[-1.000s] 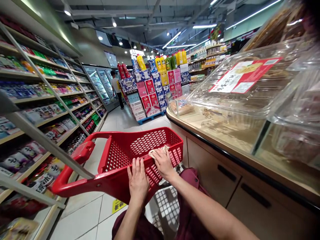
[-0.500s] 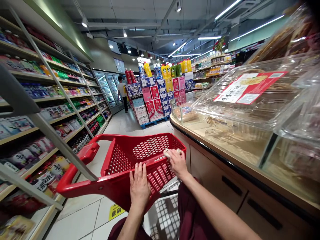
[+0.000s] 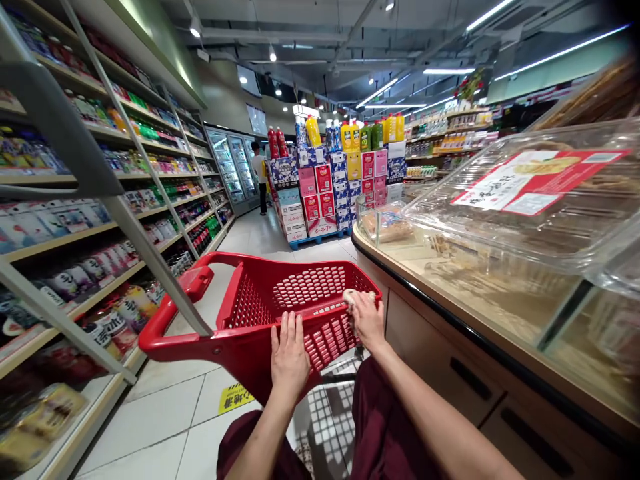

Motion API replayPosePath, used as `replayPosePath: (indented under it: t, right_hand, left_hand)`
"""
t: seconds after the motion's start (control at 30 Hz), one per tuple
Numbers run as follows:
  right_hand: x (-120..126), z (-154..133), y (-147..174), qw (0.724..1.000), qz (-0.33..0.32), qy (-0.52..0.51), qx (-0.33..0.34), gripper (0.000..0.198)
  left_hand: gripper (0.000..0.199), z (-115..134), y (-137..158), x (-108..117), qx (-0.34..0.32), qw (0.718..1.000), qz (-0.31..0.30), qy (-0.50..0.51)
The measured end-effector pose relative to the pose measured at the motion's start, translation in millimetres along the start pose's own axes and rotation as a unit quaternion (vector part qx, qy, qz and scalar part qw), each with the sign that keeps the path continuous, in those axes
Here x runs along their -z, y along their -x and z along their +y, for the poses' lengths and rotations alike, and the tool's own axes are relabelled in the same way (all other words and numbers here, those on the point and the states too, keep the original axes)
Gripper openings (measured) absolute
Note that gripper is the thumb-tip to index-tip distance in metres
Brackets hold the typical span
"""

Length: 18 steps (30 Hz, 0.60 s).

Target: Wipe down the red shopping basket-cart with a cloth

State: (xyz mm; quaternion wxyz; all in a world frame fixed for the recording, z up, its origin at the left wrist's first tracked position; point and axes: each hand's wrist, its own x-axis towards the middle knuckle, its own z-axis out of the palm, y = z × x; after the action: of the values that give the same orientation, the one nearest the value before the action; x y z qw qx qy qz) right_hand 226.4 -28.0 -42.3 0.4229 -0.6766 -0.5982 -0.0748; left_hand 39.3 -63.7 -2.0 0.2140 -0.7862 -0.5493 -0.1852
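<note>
A red plastic shopping basket cart (image 3: pixel 250 360) with perforated walls stands before my knees. My left hand (image 3: pixel 290 357) lies flat on its near side, fingers stretched out toward the rim. At the right end of the near rim, my right hand (image 3: pixel 367 323) is curled round a whitish cloth (image 3: pixel 352 296), pressing it against the edge. Only a little of the cloth shows past the fingers. The inside of the basket is partly visible through its holed far wall.
A counter (image 3: pixel 425 293) with clear food packs (image 3: pixel 530 193) stands close on the right. Drink shelves (image 3: pixel 150 187) line the left. Ahead are stacked boxes with bottles (image 3: pixel 325 193) and a person (image 3: pixel 260 177). A grey-handled metal frame (image 3: pixel 150 260) crosses the left foreground. A yellow floor sign (image 3: pixel 235 398) lies below.
The view has shifted, so the cart and both hands appear slightly farther right and higher. My left hand stays flat on the cart; my right hand keeps the cloth at the rim.
</note>
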Motion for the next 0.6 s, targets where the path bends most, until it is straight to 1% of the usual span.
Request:
replayPosePath:
  t: [0.03,0.07,0.1,0.17,0.2,0.23,0.27,0.3,0.37,0.43,0.5,0.6]
  right_hand:
    - [-0.3,-1.4,-0.2,1.0,0.012,0.004,-0.019,0.038]
    - [-2.0,-7.3,1.5,1.0,0.019,0.003,-0.02,0.038]
    - [-4.7,-16.8,4.9,1.0,0.021,-0.005,0.0,0.037]
    - [-10.8,-38.7,13.9,0.997,0.01,-0.027,0.074,0.037]
    - [-12.8,-46.5,17.5,0.994,0.002,-0.035,0.106,0.038]
    - [-13.6,-50.1,19.5,0.991,-0.004,-0.039,0.124,0.039]
    - [-13.0,-49.2,19.7,0.991,-0.008,-0.037,0.126,0.039]
    - [-11.4,-44.7,18.3,0.993,-0.007,-0.03,0.113,0.039]
    - [-7.3,-32.9,13.6,0.998,0.003,-0.01,0.062,0.039]
    - [-5.6,-31.5,11.6,1.0,0.01,0.001,0.03,0.039]
    - [-8.1,-46.8,15.4,0.999,0.003,-0.009,0.051,0.039]
    - [-13.7,-75.9,23.9,0.992,-0.021,-0.042,0.119,0.04]
  left_hand:
    - [0.062,1.2,0.0,0.0,0.0,1.0,0.001,-0.001]
    - [0.062,2.3,-0.1,0.1,-0.001,1.0,0.003,-0.003]
    - [0.061,3.0,-0.2,0.5,-0.001,1.0,0.004,-0.006]
    - [0.06,2.6,0.0,2.1,-0.004,1.0,0.001,-0.01]
    - [0.059,1.4,0.3,3.4,-0.008,1.0,-0.001,-0.011]
    - [0.058,-0.4,0.8,4.8,-0.011,1.0,-0.002,-0.01]
    - [0.058,-2.6,1.5,6.1,-0.009,1.0,0.001,-0.01]
    - [0.058,-4.9,2.2,7.1,-0.002,1.0,0.006,-0.01]
    - [0.058,-8.7,3.6,7.9,0.017,1.0,0.02,-0.009]
    - [0.058,-10.6,4.5,6.9,0.029,0.999,0.029,-0.008]
    - [0.058,-11.5,4.9,5.3,0.027,0.999,0.03,-0.005]
    - [0.058,-15.3,5.7,6.5,0.015,0.999,0.033,0.0]
